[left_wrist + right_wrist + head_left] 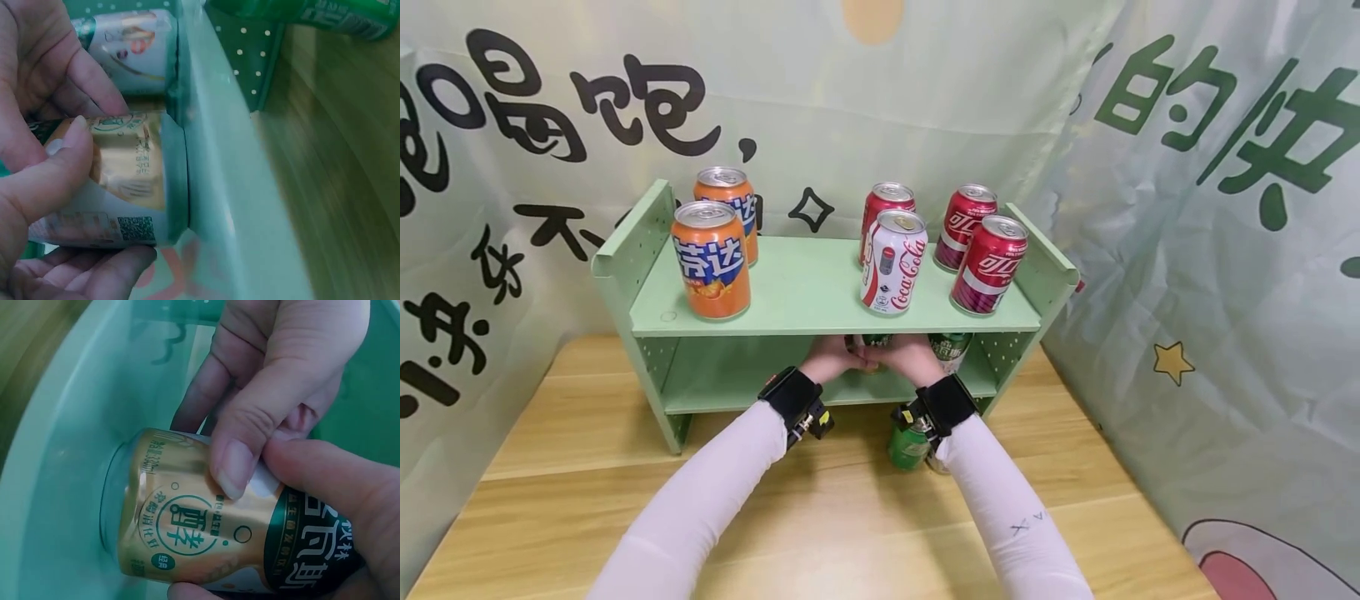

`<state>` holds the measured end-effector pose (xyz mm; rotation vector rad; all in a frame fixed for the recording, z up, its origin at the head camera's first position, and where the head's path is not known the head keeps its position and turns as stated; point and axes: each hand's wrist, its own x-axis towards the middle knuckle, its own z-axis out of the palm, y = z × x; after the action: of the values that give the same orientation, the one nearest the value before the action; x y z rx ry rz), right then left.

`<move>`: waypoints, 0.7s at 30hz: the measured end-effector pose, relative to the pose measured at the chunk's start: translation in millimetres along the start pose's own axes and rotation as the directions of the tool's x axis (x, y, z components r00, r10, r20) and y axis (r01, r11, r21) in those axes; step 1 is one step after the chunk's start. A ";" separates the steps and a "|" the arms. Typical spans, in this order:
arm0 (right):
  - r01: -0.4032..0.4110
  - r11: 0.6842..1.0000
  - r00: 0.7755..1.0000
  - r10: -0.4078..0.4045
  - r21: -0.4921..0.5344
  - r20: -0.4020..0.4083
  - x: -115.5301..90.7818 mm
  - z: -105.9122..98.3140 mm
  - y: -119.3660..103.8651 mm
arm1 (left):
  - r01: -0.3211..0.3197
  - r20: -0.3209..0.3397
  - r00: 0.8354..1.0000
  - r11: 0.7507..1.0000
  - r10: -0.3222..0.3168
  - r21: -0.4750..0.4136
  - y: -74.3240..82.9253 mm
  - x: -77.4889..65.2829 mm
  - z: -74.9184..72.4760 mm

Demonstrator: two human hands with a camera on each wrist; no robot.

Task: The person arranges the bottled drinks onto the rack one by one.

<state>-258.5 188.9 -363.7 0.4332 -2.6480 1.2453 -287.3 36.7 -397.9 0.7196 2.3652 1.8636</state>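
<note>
Under the top board of a green two-tier shelf (820, 304), both hands meet at a drink can (876, 340) on the lower board. In the wrist views this can (134, 169) has a green, gold and white label and stands upright. My left hand (831, 360) grips it from the left, thumb across its front. From the right, my right hand (912, 358) holds the same can (194, 519), its thumb near the left thumb. A similar can (951, 348) stands to the right on the lower board. The top board partly hides the held can in the head view.
On the top board, orange Fanta cans (711, 262) stand at left; a white Coca-Cola can (893, 262) and several red cans (990, 265) stand toward the right. A green can (907, 447) is on the wooden table (820, 517) near my right wrist, with another can partly hidden beside it.
</note>
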 end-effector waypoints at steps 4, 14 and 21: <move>0.051 0.998 0.998 -0.052 0.044 0.022 3.5 0.2 1.8 | -0.032 -0.001 0.999 0.999 0.032 0.011 -5.9 7.3 -1.5; 0.053 0.988 0.997 -0.059 0.143 0.041 13.7 -0.5 -0.3 | -0.005 0.038 0.999 0.994 0.001 0.108 3.1 12.0 -6.6; 0.063 0.989 0.993 -0.075 0.133 0.089 28.7 0.1 19.9 | -0.332 0.202 0.920 0.941 0.337 -0.060 -114.4 86.0 -8.1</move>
<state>-292.3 195.6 -369.8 0.6134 -2.6119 1.4137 -404.0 43.0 -481.0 1.3204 2.1906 1.8135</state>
